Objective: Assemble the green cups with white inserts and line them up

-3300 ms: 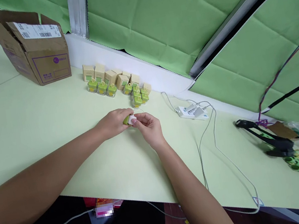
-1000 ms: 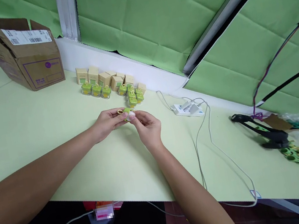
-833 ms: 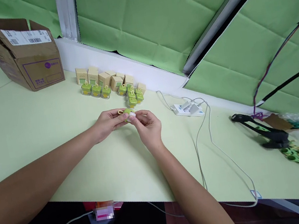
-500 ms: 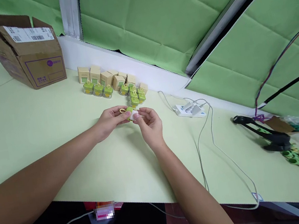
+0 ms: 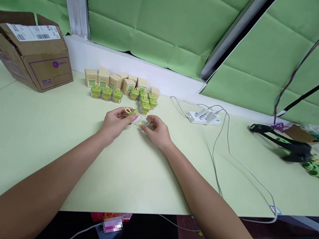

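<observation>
Counted on the table

Two hands (image 5: 117,123) (image 5: 157,130) are seen, one cardboard carton (image 5: 31,47), one white power strip (image 5: 204,117), about six small tan boxes (image 5: 115,80) and about seven green-capped items (image 5: 118,95); the cluster's exact number cannot be told.

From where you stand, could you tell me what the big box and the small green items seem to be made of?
Big box: brown corrugated cardboard, matte, with folded flaps and a printed label. Small green items: probably glossy plastic, with shiny green tops over clear-looking bases.
</observation>
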Available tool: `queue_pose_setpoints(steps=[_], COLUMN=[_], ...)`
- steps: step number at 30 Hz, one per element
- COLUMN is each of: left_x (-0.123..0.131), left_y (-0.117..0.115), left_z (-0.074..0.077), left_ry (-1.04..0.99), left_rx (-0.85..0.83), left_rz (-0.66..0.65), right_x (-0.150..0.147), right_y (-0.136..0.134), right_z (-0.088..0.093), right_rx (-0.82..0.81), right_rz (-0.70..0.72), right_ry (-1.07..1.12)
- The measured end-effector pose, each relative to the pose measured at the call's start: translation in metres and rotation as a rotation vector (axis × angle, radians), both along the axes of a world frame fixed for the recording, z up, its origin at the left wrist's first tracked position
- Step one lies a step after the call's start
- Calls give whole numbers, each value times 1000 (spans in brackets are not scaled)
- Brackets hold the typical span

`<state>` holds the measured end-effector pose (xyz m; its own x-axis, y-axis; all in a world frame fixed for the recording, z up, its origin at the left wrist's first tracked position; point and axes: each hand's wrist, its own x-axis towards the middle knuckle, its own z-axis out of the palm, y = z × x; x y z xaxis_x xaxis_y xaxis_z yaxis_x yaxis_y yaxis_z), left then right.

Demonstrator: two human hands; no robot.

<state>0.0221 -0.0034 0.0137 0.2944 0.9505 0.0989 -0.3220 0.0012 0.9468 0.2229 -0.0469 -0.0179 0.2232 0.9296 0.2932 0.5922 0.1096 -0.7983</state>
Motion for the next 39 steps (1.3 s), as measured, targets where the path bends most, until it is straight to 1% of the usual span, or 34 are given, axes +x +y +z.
queue_pose_setpoints(steps=[4,6,11,14,17,22,27,29,35,39], left_x=[-1,-2,-5,-7,-9,-7,-4,-4,-8,-9], left_y=[0,1,-2,-4,-5,-4,-3,-2,-1,0], left_z=[1,0,1,1,0,-4,-5,-6,-8,-9], left_ry=[77,128,316,460,538,539,462,459,577,637], left_rx=[105,177,325,403,449,446,406,399,398,426], left_rz=[19,14,-52,-54,-69,-112,-73,-79,-146,-192], right_x=[-12,-18,-23,-19,-16,-15,-16,-16,-13,-12], right_y=[-13,-18,-23,-21,-19,-18,-20,-20,-15,-14], right_z=[8,12,15,13,11,9,11,11,2,0], right_rx=[-47,-53,-53,-29,-35,-41,-66,-71,-93,-56], right_rz=[200,286,373,377,362,378,403,404,360,360], right_ry=[107,126,127,126,130,164,201,197,236,215])
